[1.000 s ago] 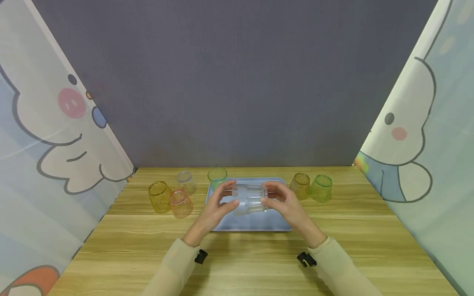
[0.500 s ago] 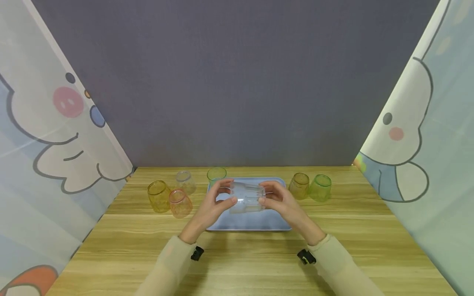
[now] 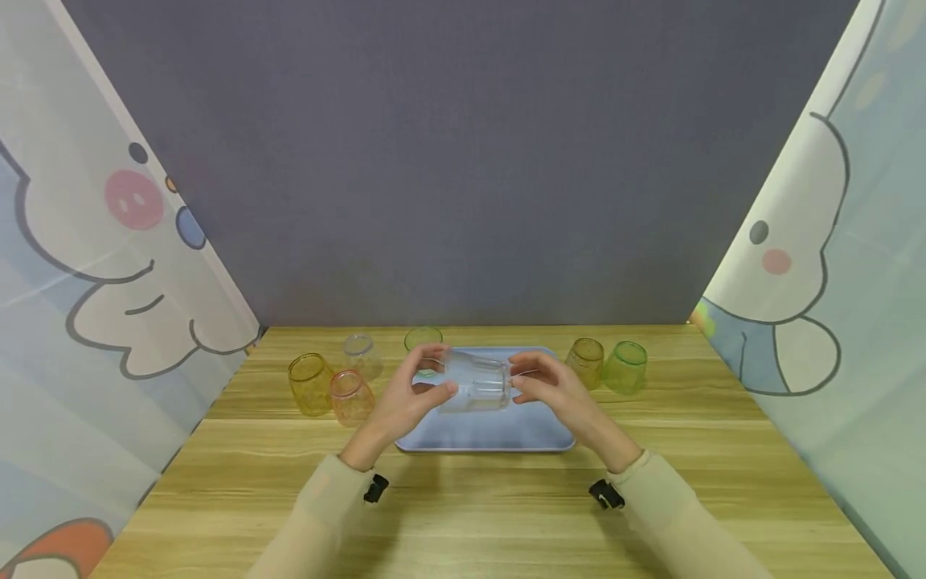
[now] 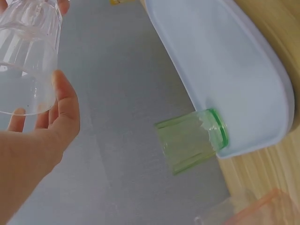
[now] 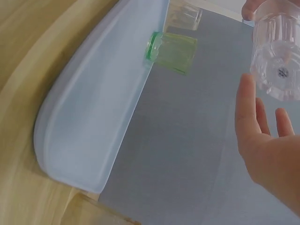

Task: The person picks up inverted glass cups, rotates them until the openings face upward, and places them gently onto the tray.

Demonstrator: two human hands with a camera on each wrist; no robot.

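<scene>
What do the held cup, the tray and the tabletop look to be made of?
Held cup: glass or clear plastic, glossy; see-through with bright highlights.
Tray: probably plastic, smooth; even pale blue, rounded corners.
Tabletop: wood or wood-look laminate, soft sheen; long grain streaks.

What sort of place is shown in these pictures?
Probably a booth set up for recording: a wood-grain table, a plain grey panel behind it, and cartoon-printed sheets on both sides.

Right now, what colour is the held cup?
Clear, colourless; the cup shows best in the left wrist view.
</scene>
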